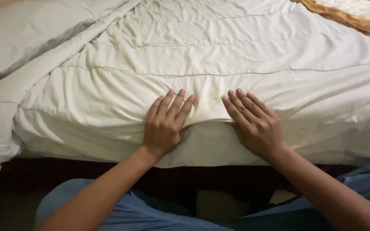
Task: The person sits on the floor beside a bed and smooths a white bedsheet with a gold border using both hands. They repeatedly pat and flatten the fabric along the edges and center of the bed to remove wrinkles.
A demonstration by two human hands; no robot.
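Note:
A white quilted comforter (219,55) covers the bed and hangs over its near edge. My left hand (164,125) lies flat on it near the edge, fingers together and pointing away from me. My right hand (253,122) rests flat beside it, a short gap apart, fingers angled up and to the left. Between the two hands the fabric bunches into a small raised fold (206,113). Neither hand grips anything; both press palm-down on the comforter.
A white pillow (18,34) lies at the far left. An orange-edged patterned cloth (352,15) sits at the top right corner. Below the bed edge are a dark floor (5,201) and my blue-clad knees (142,214).

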